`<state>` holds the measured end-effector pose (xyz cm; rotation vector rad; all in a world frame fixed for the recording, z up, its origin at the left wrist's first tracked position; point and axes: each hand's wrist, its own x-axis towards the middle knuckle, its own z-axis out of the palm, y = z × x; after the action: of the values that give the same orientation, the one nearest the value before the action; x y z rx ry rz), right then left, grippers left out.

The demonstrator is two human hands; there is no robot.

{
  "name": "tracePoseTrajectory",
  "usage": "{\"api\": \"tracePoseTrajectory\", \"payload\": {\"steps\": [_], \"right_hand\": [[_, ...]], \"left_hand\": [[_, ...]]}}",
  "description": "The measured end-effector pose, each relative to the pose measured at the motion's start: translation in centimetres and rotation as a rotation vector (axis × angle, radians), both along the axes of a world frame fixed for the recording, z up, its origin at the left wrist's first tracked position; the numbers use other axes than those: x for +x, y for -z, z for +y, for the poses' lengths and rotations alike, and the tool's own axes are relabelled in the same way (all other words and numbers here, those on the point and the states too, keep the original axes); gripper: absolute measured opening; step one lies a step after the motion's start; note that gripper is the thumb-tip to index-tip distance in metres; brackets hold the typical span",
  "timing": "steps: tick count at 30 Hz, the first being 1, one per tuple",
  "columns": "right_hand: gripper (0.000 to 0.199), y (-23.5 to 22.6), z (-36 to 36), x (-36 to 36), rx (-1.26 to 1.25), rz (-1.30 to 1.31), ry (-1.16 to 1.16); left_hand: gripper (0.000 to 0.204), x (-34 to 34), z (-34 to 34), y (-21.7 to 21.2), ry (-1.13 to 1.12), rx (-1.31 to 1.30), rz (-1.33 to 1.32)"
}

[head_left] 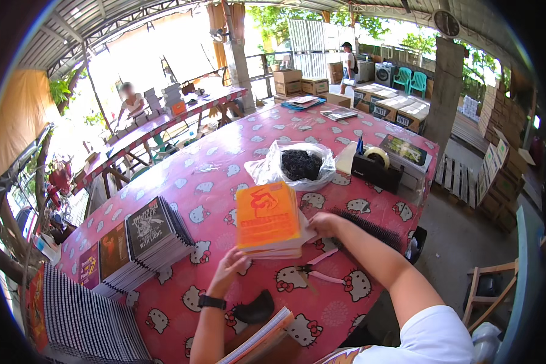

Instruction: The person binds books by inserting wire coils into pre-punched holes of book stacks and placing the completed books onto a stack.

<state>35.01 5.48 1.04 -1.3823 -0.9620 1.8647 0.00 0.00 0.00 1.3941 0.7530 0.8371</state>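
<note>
A stack of sheets with an orange cover (267, 213) lies in front of me on the pink patterned table, white page edges showing below. My left hand (232, 263) grips its near left corner between thumb and fingers. At the right side my right hand (324, 224) is closed on white pages (308, 232) that stick out from the stack. Pliers with pink handles (324, 276) rest just nearer than the stack. Black plastic binding coils (370, 229) lie beyond my right forearm. A curved black object (255, 307) is by my left wrist.
Spiral-bound books (148, 233) stand in piles at left, with a tall pile (88, 315) nearer. A plastic bag (273, 162) with black contents, a tape dispenser (379, 170) and a box (406, 161) sit farther back. Two people, another table (164, 126) and cartons (394, 106) are beyond.
</note>
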Motion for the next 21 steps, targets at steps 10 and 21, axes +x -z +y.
{"api": "tracePoseTrajectory", "payload": {"steps": [10,21], "right_hand": [[0.035,-0.3,-9.0,-16.2,-0.083,0.407,0.054],[0.021,-2.2,-11.8,-12.9,0.617,-0.190,-0.280]], "left_hand": [[0.052,-4.7,-2.9,0.9,-0.502,-0.116,-0.173],[0.043,-8.2,-13.2,-3.9,-0.507,-0.072,0.145]]}}
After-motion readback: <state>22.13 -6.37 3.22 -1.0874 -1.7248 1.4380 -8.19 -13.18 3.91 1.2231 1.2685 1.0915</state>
